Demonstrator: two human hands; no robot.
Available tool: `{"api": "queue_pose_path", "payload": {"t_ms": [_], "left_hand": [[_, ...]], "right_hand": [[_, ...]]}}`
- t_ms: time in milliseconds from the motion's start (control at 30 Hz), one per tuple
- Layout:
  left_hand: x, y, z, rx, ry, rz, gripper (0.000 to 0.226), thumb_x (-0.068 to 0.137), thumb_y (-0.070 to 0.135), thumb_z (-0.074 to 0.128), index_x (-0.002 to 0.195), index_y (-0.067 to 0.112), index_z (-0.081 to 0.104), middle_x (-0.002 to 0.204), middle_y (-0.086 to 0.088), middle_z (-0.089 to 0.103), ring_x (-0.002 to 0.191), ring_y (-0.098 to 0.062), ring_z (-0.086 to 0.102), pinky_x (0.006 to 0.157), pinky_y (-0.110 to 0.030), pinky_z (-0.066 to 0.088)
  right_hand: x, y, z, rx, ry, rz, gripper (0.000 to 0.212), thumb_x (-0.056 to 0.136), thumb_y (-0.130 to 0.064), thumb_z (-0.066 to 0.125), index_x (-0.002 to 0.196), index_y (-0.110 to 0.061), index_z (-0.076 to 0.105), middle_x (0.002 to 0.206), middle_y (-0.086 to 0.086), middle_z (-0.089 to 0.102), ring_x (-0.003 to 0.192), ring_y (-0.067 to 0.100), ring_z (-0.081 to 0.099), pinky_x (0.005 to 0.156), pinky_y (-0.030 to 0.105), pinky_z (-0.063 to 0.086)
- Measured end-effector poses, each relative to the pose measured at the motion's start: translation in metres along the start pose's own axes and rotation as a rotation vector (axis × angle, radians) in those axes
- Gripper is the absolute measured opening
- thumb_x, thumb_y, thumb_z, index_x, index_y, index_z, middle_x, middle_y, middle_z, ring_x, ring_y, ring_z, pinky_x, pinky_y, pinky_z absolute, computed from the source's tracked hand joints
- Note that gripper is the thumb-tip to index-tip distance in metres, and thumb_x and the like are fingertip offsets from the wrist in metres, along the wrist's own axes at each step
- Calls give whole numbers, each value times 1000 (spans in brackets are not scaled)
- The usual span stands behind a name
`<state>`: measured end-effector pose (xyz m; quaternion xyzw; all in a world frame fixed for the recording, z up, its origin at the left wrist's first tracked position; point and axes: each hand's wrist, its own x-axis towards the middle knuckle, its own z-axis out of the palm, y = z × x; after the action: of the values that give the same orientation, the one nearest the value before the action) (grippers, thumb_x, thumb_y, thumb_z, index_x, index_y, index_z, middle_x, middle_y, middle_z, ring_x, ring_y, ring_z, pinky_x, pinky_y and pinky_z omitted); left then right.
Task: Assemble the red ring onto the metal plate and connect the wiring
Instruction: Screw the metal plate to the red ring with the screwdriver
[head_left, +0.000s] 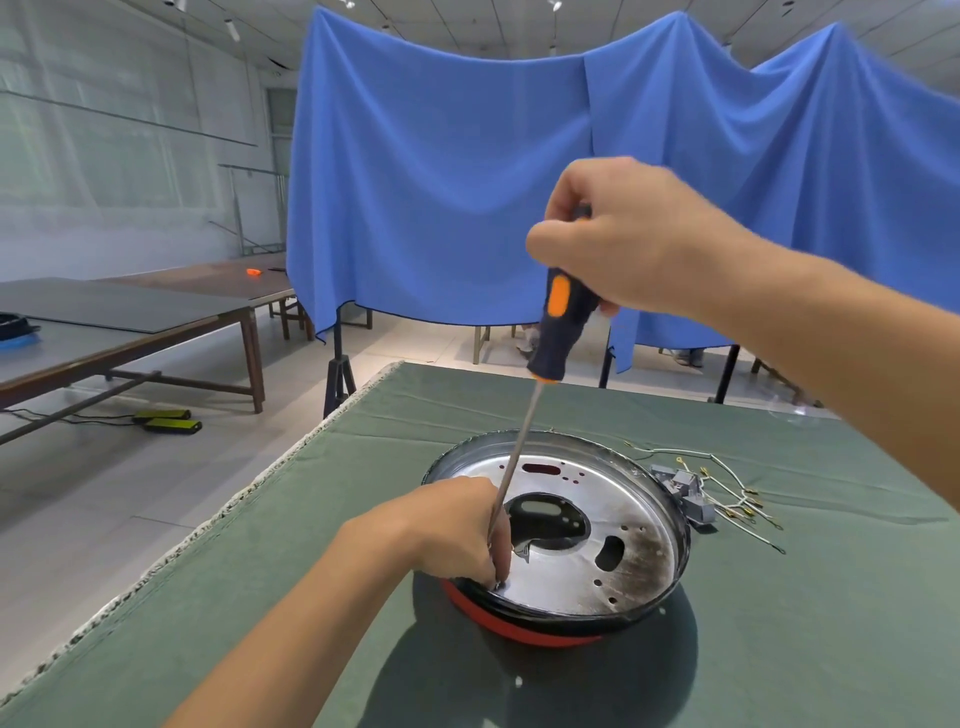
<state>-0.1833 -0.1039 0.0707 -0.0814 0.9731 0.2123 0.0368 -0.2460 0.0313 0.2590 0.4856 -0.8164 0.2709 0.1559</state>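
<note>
A round metal plate (613, 566) with several holes lies on the green table, and the red ring (514, 630) shows under its near edge. My right hand (623, 239) grips the top of a black and orange screwdriver (558, 322), held nearly upright. Its long shaft runs down to the plate's near left rim. My left hand (457, 525) rests on that rim, fingers curled around the shaft's tip; whatever sits under the tip is hidden. A bundle of white wires (737, 499) with small grey parts lies just right of the plate.
The green cloth (779, 649) covers the table, whose left edge (218, 525) runs diagonally. Blue drapes (441, 182) hang behind. Other tables (130, 322) stand far left, with black and yellow objects (169, 421) on the floor.
</note>
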Motion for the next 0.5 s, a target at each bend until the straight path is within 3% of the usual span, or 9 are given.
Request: {"api": "queue_pose_path", "payload": {"t_ms": [100,300,400,500], "left_hand": [[-1,-3,0,-17,9,7,5,74,19,75,78,23,76,95,4,70,89,-12,64,83,-34,54],[-4,-4,4,-35,53,14,5,80,20,66,78,19,71,96,-2,67,86,-15,63,82,-36,53],[-6,-7,6,-238,72,6,5,83,13,60,80,12,64,85,-2,69,76,-14,63,81,-37,53],[-3,-11,5,-482,362,-9,8,86,7,54,80,8,59,82,-11,66,75,-20,58,75,-39,50]], "right_hand": [[3,10,-5,15,146,12,12,75,-31,52,76,-20,58,67,-1,66,55,20,63,60,34,54],[-4,58,10,175,431,141,14,71,-29,57,78,-18,63,68,-4,60,70,23,63,68,40,56],[-19,91,28,257,540,236,11,69,-28,60,73,-18,62,61,-7,57,57,16,59,52,32,50],[-35,120,46,459,579,351,15,74,-27,70,67,-22,57,60,1,60,37,13,57,33,25,43]]}}
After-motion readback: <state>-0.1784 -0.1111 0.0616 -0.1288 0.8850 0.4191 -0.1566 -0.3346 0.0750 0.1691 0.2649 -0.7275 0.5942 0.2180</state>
